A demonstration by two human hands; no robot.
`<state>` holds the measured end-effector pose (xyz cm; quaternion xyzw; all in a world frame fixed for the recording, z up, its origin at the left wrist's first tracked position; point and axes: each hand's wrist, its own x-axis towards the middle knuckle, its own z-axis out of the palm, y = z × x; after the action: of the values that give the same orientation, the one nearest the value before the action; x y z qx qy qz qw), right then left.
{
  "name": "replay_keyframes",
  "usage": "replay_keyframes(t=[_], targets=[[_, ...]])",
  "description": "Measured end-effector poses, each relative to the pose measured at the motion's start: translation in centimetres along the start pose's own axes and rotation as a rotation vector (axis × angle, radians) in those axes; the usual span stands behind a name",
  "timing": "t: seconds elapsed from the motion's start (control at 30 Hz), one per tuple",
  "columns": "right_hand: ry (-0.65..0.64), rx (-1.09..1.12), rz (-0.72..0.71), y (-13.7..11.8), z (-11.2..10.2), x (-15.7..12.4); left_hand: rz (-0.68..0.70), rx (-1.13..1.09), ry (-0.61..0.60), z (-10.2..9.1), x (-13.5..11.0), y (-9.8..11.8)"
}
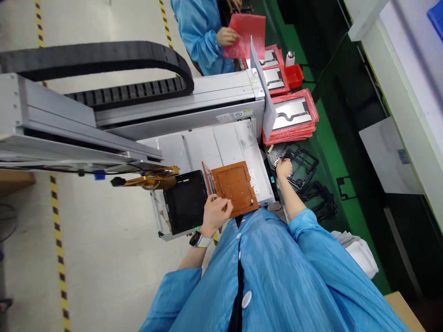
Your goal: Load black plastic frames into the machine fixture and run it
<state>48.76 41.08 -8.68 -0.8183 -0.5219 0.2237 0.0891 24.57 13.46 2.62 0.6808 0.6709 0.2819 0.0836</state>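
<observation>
My left hand (pixel 215 213), with a watch on its wrist, is closed at the upright reddish lid (pixel 208 177) of an orange-brown fixture plate (pixel 233 184). The fingers cover part of the lid's edge. Small holes and a recessed border mark the plate, which lies on the white machine bed. Out to the right, my right hand (pixel 284 168) grips the near left edge of a black plastic frame (pixel 303 163) on the green bench. More black frames (pixel 318 200) lie just below it. Left of the fixture is a black rectangular panel (pixel 185 202) on the machine bed.
A grey machine gantry (pixel 180 101) with a black cable chain (pixel 138 50) spans above the bed; a brass-coloured head (pixel 155 182) hangs at left. Panels on pink bubble wrap (pixel 292 115) are stacked beyond. A co-worker's hand (pixel 227 37) holds a pink bubble bag (pixel 247 34).
</observation>
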Motion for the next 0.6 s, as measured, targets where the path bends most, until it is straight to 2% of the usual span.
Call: replay_keyframes(t=[0.13,0.23,0.33,0.43,0.5,0.6], targets=[[0.114,0.148,-0.196,2.3,-1.8,-3.7,-0.006,-0.045,0.005,0.2,0.1,-0.1],[0.064,0.204,-0.464,4.9,-2.0,-8.7,-0.011,-0.089,0.006,0.9,0.4,0.3],[-0.16,0.219,-0.779,7.5,-0.8,-14.4,-0.004,-0.098,0.006,1.8,0.8,0.8],[-0.454,0.08,-1.04,9.1,1.1,-18.5,0.009,-0.089,-0.007,2.3,1.1,1.3],[-0.591,-0.091,-1.156,9.4,2.4,-19.7,0.006,-0.087,-0.019,2.3,1.2,1.4],[-0.67,-0.309,-1.243,8.7,3.8,-20.1,-0.021,-0.102,-0.049,2.2,1.2,1.2]])
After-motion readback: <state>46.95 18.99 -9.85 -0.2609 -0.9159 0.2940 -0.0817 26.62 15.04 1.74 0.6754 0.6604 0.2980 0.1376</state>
